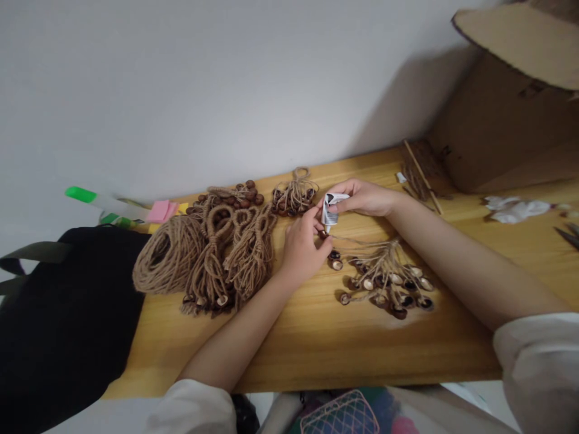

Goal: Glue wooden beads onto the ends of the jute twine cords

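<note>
My right hand (362, 198) grips a small white glue tube (332, 210), squeezed and folded, its nozzle pointing down. Beneath the nozzle, my left hand (304, 248) pinches a brown nutshell bead (324, 234) on a string. Twine strands run from there to a knotted bundle (384, 278) of cords ending in shell halves, some showing pale insides, on the table below my right forearm. Two loose-looking shell pieces (335, 259) lie just by my left fingertips. Behind my left hand sits a finished-looking looped bundle (295, 194) with brown beads.
A ball of twine (167, 256) and braided twine loops (235, 247) lie to the left, beside a black bag (67, 319). Pink sticky notes (161, 211) are behind them. At right are a stick (423, 176), a cardboard box (506, 126), crumpled white tissue (516, 208) and scissors (569, 235).
</note>
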Demonstrator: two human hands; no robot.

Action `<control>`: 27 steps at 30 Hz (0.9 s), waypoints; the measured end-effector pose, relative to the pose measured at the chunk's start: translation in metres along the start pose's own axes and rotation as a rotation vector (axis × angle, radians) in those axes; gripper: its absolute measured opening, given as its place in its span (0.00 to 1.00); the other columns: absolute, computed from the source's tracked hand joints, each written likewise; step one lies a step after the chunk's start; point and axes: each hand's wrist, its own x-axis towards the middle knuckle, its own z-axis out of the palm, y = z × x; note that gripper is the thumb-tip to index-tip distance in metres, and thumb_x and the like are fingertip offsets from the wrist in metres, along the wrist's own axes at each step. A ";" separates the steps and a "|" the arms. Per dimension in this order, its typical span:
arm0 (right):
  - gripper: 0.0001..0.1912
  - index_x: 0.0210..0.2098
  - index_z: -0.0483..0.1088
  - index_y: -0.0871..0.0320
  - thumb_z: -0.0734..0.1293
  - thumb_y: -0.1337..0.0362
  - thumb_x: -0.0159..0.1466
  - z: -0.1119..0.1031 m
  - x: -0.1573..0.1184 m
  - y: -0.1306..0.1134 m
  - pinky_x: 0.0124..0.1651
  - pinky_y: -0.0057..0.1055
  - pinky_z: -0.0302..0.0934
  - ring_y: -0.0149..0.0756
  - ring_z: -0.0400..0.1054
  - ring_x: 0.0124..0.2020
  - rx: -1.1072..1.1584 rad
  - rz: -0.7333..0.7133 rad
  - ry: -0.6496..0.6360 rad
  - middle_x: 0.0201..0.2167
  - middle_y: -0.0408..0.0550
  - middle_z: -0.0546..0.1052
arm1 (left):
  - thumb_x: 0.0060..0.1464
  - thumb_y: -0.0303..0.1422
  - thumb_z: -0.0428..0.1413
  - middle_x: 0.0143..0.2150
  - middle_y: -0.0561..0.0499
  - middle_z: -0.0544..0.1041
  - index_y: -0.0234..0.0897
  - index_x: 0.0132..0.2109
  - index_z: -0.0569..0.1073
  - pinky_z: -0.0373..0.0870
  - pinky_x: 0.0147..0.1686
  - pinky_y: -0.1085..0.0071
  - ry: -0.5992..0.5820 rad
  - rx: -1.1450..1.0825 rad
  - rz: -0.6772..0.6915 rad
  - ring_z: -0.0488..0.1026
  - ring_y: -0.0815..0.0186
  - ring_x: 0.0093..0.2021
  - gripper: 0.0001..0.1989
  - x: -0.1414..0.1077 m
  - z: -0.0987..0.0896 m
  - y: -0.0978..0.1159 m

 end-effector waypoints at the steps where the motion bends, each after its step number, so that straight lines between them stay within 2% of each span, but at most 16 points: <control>1: 0.14 0.35 0.76 0.64 0.75 0.63 0.50 0.000 0.000 0.000 0.39 0.29 0.62 0.29 0.69 0.31 -0.002 -0.001 0.000 0.30 0.46 0.78 | 0.47 0.26 0.58 0.37 0.51 0.74 0.38 0.57 0.60 0.64 0.44 0.62 -0.001 -0.003 0.001 0.70 0.64 0.38 0.30 0.000 0.000 0.000; 14: 0.16 0.34 0.76 0.64 0.75 0.62 0.49 0.001 0.000 -0.001 0.40 0.30 0.62 0.30 0.69 0.32 -0.006 0.019 0.023 0.31 0.47 0.78 | 0.47 0.26 0.58 0.37 0.50 0.74 0.34 0.58 0.60 0.64 0.45 0.62 0.000 0.002 0.004 0.69 0.64 0.37 0.30 0.000 0.000 0.001; 27: 0.15 0.33 0.76 0.64 0.75 0.62 0.49 0.002 -0.001 -0.002 0.40 0.30 0.62 0.30 0.69 0.31 0.014 0.019 0.026 0.30 0.47 0.78 | 0.47 0.26 0.58 0.38 0.50 0.74 0.37 0.58 0.60 0.64 0.45 0.62 0.001 -0.025 0.008 0.69 0.65 0.37 0.30 0.000 0.001 0.000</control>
